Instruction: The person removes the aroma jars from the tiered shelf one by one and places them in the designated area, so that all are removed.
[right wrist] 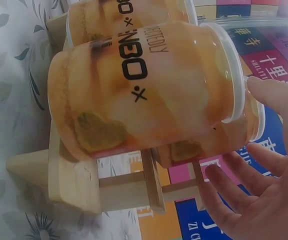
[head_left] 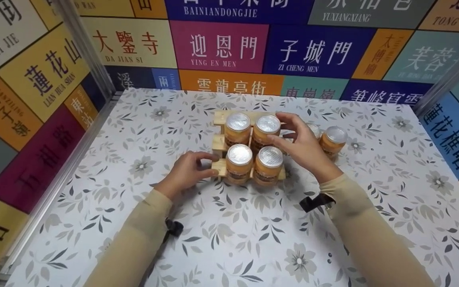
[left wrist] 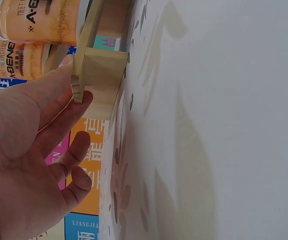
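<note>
A small stepped wooden rack (head_left: 219,141) bears several orange-printed cans with silvery lids, in two columns; the front left can (head_left: 239,163) and front right can (head_left: 268,167) stand upright. My left hand (head_left: 185,171) pinches the left end of the rack's lowest board (left wrist: 79,75) between thumb and forefinger, its other fingers loosely bent. Beside the back right can (head_left: 267,127), my right hand (head_left: 303,141) has its thumb and fingers spread around the lid. In the right wrist view these fingers (right wrist: 224,200) look loose, and contact with the can is unclear.
Right of the rack stands another orange can (head_left: 333,139), with a further lid (head_left: 314,129) partly hidden behind my right hand. A flower-patterned cloth (head_left: 229,239) covers the table. Panels with Chinese lettering (head_left: 221,46) wall in the back and both sides.
</note>
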`<state>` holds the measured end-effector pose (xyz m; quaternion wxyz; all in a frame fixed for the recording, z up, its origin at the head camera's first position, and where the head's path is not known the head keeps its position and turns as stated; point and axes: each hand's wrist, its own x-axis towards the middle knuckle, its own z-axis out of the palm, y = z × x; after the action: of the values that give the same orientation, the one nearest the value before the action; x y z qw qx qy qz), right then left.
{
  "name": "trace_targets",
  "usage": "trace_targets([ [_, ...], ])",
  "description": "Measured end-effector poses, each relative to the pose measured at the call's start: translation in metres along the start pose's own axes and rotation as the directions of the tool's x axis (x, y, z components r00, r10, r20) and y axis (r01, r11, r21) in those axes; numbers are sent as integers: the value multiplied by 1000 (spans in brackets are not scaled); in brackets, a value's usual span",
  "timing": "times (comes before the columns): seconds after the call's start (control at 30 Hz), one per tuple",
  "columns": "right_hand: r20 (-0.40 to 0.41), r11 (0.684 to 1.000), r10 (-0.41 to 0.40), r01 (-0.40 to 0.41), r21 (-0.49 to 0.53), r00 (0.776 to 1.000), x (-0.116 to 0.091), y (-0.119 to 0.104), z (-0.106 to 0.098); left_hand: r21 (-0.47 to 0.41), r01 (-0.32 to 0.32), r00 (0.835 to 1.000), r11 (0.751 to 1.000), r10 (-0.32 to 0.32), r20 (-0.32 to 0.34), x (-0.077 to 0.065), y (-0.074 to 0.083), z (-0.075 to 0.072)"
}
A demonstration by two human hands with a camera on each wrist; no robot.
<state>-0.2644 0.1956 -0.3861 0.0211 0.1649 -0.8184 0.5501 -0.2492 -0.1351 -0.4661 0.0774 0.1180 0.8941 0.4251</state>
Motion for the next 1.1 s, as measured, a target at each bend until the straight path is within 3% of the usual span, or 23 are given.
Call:
trace_targets([
  [0.2,18,999,36,-36,19,999,4,-2,6,8,-20,1000,1000,20,-8,0,-1,0],
  [0.33,25,997,71,-72,38,997,0,-16,6,4,-36,999,999,36,-12,2,-1,3],
  [0.43,21,994,94,-95,44,995,-3,-23,7,-7,-11,1000,1000,10,-8,2,0,4],
  [0.67,-20,993,99,-97,61,995,6,0,7,-11,-3,1000,1000,3,-7,1,-1,5],
  [0.9,-49,988,87,-80,134,995,8,5,7,-11,-19,1000,1000,19,-6,0,0,3],
  [1.1,-84,989,71,-59,136,994,7,3,5,-18,-21,1000,1000,21,-14,0,-2,3],
])
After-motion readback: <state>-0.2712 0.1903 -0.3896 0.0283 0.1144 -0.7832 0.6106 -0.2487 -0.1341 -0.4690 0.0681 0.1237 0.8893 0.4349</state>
